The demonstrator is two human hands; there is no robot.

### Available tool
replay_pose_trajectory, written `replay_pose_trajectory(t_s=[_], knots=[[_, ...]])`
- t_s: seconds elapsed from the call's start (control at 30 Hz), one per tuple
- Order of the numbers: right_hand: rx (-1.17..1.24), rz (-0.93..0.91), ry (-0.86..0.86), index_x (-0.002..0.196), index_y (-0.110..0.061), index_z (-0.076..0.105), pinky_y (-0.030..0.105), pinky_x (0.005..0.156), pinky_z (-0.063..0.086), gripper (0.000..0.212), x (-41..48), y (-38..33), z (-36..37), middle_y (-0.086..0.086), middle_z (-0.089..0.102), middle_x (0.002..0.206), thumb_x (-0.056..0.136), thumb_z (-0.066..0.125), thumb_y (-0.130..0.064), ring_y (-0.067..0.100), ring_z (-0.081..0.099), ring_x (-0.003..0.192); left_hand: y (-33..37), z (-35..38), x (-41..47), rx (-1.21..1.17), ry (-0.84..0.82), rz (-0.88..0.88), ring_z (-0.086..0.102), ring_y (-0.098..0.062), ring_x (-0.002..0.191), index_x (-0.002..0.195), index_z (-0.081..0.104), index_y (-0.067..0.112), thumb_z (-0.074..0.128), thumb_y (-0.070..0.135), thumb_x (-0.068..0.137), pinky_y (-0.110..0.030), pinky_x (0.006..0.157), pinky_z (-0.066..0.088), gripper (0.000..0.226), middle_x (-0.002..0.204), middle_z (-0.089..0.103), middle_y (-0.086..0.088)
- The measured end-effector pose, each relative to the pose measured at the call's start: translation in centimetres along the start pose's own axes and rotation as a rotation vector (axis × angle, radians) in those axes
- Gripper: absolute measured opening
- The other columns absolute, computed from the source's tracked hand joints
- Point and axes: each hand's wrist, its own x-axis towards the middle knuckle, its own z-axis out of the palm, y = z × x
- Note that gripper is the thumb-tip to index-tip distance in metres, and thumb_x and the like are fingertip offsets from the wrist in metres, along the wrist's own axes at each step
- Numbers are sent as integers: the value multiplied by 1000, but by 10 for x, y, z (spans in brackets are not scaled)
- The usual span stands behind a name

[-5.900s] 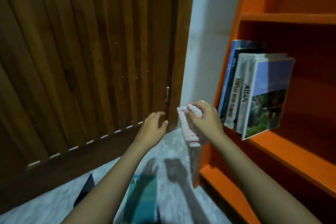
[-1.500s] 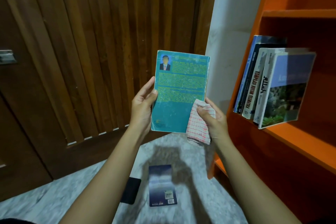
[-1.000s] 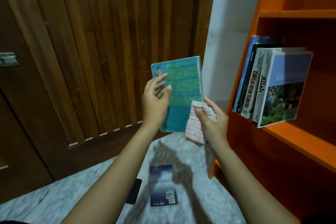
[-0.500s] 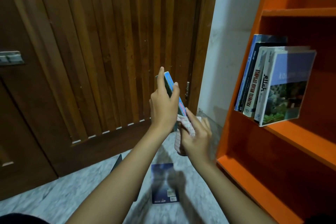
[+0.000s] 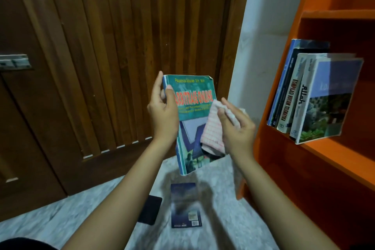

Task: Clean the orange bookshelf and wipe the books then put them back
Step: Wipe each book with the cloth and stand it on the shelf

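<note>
A teal book (image 5: 191,95) with red title letters is held upright in front of me, front cover facing me. My left hand (image 5: 162,113) grips its spine edge. My right hand (image 5: 237,126) presses a pink-and-white checked cloth (image 5: 212,132) against the lower right of the cover. The orange bookshelf (image 5: 324,158) stands at the right, with several books (image 5: 316,95) leaning upright on its middle shelf.
A dark blue book (image 5: 185,205) and a black flat object (image 5: 150,210) lie on the pale marbled floor (image 5: 219,219) below my arms. A brown slatted wooden door (image 5: 121,36) fills the left and a white wall (image 5: 269,26) stands beside the shelf.
The teal book has been turned over: its back cover faced me, it went edge-on, and now the front cover faces me. The cloth has moved onto the front cover.
</note>
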Motion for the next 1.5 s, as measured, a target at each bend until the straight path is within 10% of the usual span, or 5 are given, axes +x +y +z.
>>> replay_pose_trajectory(t_s=[0.27,0.63,0.8,0.97,1.5], knots=[[-192,-315,-73,103,-24,71,29,59,47,20,46,-35,31,0,58,85,83,68,-23,13,54,74,11,11,-13,-108,-97,-68,63,-5,95,136,43,8,42,4,98,-17,74,53,39,129,57,-8],[-175,-350,-61,105,-19,71,21,58,45,24,9,-10,22,-4,56,85,82,67,-25,3,52,73,8,20,-10,-104,-77,-62,65,-3,78,136,43,7,41,4,98,-17,64,53,38,93,68,17],[-262,126,194,101,-28,72,43,68,53,18,22,20,-6,3,64,91,84,68,-22,16,60,78,7,15,-7,-133,-18,-101,65,-15,97,136,42,10,41,7,98,-17,71,55,38,127,57,-11],[-70,-237,15,101,-13,72,21,66,49,23,-26,8,16,3,59,85,79,71,-9,5,57,77,3,27,-4,-104,10,-70,66,1,88,135,43,10,41,8,99,-17,71,54,37,107,61,15],[-89,129,-91,104,-33,65,17,79,45,27,-42,40,-5,0,62,102,85,67,-14,1,57,91,2,10,8,-142,158,-99,67,3,78,136,42,12,42,12,99,-16,65,54,37,82,69,24]])
